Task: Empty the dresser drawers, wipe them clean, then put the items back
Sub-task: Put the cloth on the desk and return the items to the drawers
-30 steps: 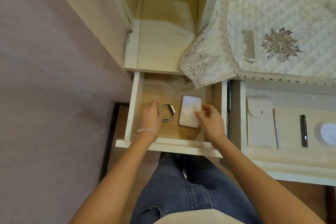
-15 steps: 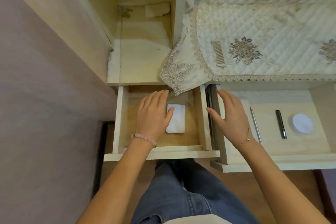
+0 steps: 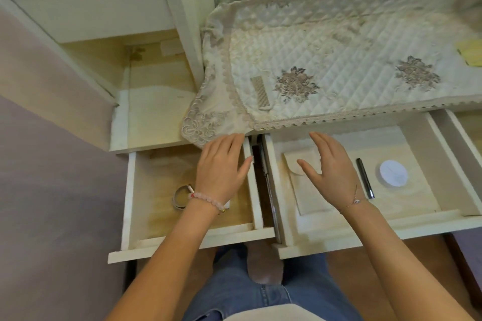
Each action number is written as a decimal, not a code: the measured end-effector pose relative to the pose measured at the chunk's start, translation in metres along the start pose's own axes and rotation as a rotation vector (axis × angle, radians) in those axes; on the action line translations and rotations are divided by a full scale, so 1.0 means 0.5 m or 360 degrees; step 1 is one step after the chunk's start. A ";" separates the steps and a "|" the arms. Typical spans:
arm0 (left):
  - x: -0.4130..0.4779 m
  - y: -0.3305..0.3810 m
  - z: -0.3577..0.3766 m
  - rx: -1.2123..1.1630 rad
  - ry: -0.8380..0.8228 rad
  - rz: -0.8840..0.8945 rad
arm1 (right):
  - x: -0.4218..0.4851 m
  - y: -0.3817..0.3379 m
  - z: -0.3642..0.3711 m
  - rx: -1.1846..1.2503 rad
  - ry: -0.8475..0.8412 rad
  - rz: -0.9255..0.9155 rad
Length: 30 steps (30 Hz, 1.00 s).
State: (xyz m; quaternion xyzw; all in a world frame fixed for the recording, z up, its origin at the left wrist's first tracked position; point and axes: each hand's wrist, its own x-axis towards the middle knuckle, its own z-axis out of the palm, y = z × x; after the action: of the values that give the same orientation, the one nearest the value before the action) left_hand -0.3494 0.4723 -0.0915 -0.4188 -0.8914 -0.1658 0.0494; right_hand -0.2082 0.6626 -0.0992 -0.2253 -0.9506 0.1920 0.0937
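The left hand (image 3: 221, 167) was spread flat with fingers straight and gripped nothing. It lay over the right half of the left drawer (image 3: 128, 190), thumb at that drawer's right wall. Contact with the drawer floor could not be determined. A looped watch band (image 3: 180, 197) lay on the drawer floor just left of the left wrist. Beyond that hand's fingertips (image 3: 236, 138), a comb (image 3: 260, 94) lay on the quilted cover (image 3: 326, 60). The right hand (image 3: 332, 169) was likewise open, fingers extended, holding nothing, above a cream pouch (image 3: 307, 198) in the right drawer (image 3: 443, 164). Just right of that hand lay a dark pen (image 3: 365, 177), and beyond the pen a white round disc (image 3: 393, 173).
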 end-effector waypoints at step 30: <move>0.339 0.152 0.205 -0.0834 0.0259 -0.1805 | 0.142 0.377 -0.123 0.0266 -0.0229 -0.0143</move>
State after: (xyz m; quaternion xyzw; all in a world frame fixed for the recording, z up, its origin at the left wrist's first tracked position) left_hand -0.3956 0.6759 -0.1302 0.1348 -0.8981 -0.4104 -0.0829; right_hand -0.1804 0.8710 -0.1138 -0.1594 -0.9447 0.2820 0.0521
